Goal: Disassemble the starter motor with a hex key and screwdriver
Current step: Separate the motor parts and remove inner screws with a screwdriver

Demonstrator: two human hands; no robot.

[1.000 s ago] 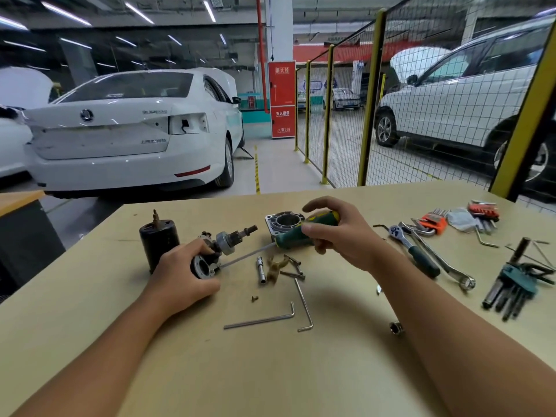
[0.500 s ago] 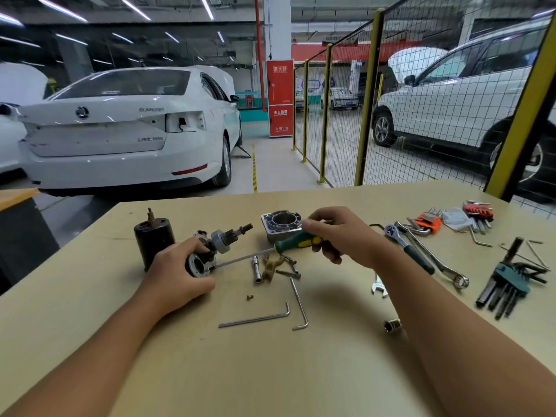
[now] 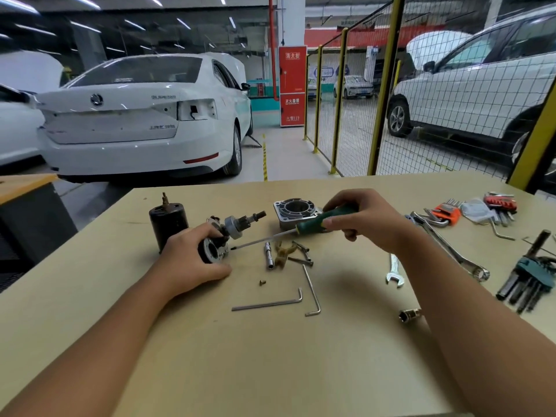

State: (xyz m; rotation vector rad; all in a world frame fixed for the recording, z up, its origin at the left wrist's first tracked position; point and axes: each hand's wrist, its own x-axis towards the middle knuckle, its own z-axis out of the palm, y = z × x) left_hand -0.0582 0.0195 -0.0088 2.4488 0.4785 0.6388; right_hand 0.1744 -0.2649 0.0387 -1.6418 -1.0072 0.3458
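The screwdriver [image 3: 301, 228] tip has stayed at the starter motor part [image 3: 219, 243] that the left hand [image 3: 192, 260] grips mid-table [image 3: 270, 356] — right hand [image 3: 367, 221] wrapped round its green handle — bare tabletop toward the near edge, a garage beyond.

Your two arms come into the head view from the bottom corners, both bare from the edge of the picture to the wrist, with no sleeve showing. Your left hand [image 3: 192, 260] and your right hand [image 3: 370, 221] are ungloved. Your wrists and fingers carry no watch, band or ring.
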